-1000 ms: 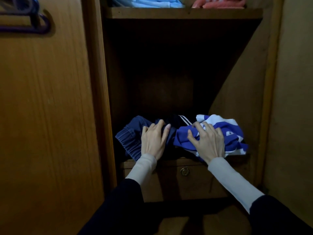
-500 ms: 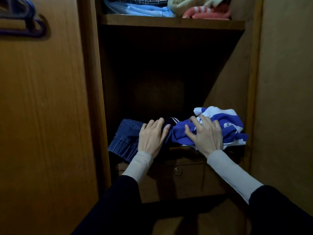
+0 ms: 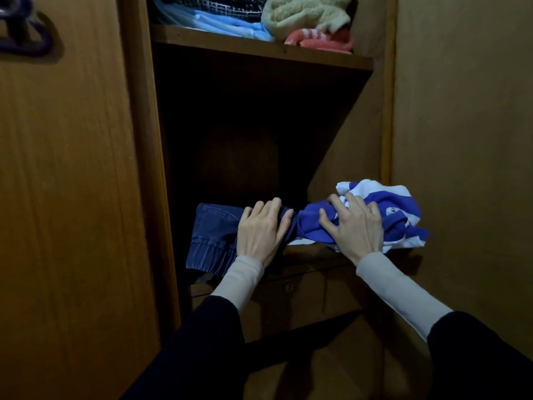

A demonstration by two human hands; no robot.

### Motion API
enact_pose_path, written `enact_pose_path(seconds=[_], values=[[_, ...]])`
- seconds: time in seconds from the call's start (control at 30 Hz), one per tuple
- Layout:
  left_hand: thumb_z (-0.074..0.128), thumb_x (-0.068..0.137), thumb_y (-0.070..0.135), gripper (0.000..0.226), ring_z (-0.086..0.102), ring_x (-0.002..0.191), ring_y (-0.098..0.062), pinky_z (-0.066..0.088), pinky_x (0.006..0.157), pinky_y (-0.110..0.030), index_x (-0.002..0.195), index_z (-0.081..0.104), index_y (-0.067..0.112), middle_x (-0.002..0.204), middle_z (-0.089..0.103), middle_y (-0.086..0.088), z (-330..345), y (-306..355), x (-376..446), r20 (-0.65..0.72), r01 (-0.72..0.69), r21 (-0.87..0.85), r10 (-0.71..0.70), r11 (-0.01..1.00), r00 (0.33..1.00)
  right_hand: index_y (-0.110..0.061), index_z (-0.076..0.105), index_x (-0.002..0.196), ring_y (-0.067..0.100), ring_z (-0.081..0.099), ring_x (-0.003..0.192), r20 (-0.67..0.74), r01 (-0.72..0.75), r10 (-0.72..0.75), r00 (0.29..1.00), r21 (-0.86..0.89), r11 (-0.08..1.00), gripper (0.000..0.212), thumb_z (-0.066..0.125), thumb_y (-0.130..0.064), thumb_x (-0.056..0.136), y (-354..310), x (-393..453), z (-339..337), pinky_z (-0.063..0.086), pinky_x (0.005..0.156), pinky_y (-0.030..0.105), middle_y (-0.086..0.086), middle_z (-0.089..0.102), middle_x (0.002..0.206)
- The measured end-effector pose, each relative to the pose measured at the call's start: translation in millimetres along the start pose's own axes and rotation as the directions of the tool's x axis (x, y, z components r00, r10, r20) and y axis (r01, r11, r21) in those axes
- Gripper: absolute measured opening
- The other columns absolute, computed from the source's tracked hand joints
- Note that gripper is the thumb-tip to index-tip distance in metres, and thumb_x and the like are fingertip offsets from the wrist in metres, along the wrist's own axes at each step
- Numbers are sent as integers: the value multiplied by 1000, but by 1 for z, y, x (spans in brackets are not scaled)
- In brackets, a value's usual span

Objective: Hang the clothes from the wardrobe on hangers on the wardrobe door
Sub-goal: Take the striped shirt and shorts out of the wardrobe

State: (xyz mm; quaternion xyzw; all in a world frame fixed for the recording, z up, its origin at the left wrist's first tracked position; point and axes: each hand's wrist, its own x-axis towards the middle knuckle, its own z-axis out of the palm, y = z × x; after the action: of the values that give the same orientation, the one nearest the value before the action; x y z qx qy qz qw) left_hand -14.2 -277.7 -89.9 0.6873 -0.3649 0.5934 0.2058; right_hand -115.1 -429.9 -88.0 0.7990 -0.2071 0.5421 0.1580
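Note:
On the lower shelf of the open wardrobe lies a dark blue denim garment (image 3: 213, 235), its ribbed hem hanging over the shelf edge. My left hand (image 3: 261, 230) grips its right end, fingers curled over the fabric. Beside it sits a crumpled blue and white striped garment (image 3: 395, 217), bulging past the shelf front. My right hand (image 3: 353, 226) clutches its left side. A purple hanger (image 3: 27, 39) hangs on the wardrobe door (image 3: 66, 197) at the upper left, only partly in view.
The upper shelf (image 3: 259, 50) holds folded clothes: light blue (image 3: 230, 26), pale green (image 3: 305, 15) and pink (image 3: 320, 41). A drawer with a round lock (image 3: 288, 287) sits under the lower shelf. A plain wall (image 3: 467, 140) closes the right side.
Both hands have tightened on the two garments and drawn them forward over the shelf edge. The view has tilted up, showing more of the upper shelf.

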Motion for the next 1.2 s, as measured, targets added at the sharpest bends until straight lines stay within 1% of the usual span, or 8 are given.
enact_pose_path(seconds=[0.13,0.23,0.37,0.47,0.57,0.77,1.0,1.2], values=[[39,93,37,33,59,69,-22,31,68,-30,88,57,11,71,64,-4,-9,2,-2,-31,-42,-43,40,998,999,-14,59,92,29,60,75,-5,-53,53,999,-74,996,39,36,-44,85,-4,-11,-21,45,66,35,13,63,82],[39,93,38,34,59,68,-22,32,68,-29,87,58,11,70,63,-3,-19,5,-6,-55,-70,-92,66,993,996,-14,59,92,29,60,74,-9,-99,98,995,-134,986,39,36,-44,84,-8,-23,-38,45,66,34,14,63,87],[41,92,38,32,59,69,-21,42,66,-31,86,58,12,69,62,-2,-33,11,-15,-70,-109,-155,99,982,993,-13,59,96,30,59,78,38,-155,163,986,-168,974,42,33,-45,85,-12,-44,-61,44,67,36,16,63,93],[40,91,39,33,60,69,-20,39,67,-29,86,60,13,70,63,-1,-43,19,-20,-89,-148,-167,135,975,987,-13,58,96,31,59,77,39,-198,210,977,-206,958,42,34,-45,85,-13,-61,-77,43,66,36,15,62,91],[41,91,39,35,62,71,-18,38,69,-28,86,63,13,73,65,0,-51,29,-24,-141,-194,-188,169,963,975,-12,59,95,31,58,73,32,-237,254,967,-266,935,42,35,-45,84,-11,-77,-94,43,64,36,15,61,87],[44,91,39,32,62,72,-18,36,73,-29,87,62,13,73,65,0,-62,56,-24,-208,-255,-252,205,934,957,-13,61,97,31,60,77,36,-296,324,945,-324,899,46,34,-46,84,-2,-98,-125,45,67,37,16,65,92],[45,92,38,29,59,67,-18,33,68,-28,87,59,13,71,63,1,-76,103,-17,-281,-284,-364,186,887,942,-14,58,100,30,59,81,19,-337,376,926,-403,851,47,30,-49,85,26,-112,-169,43,71,38,14,63,96],[46,92,37,29,58,65,-18,32,67,-28,86,60,13,69,62,1,-98,156,-12,-336,-326,-445,182,834,924,-14,58,98,29,58,78,-31,-378,412,911,-468,799,47,29,-49,85,58,-131,-213,42,71,37,13,62,92]])
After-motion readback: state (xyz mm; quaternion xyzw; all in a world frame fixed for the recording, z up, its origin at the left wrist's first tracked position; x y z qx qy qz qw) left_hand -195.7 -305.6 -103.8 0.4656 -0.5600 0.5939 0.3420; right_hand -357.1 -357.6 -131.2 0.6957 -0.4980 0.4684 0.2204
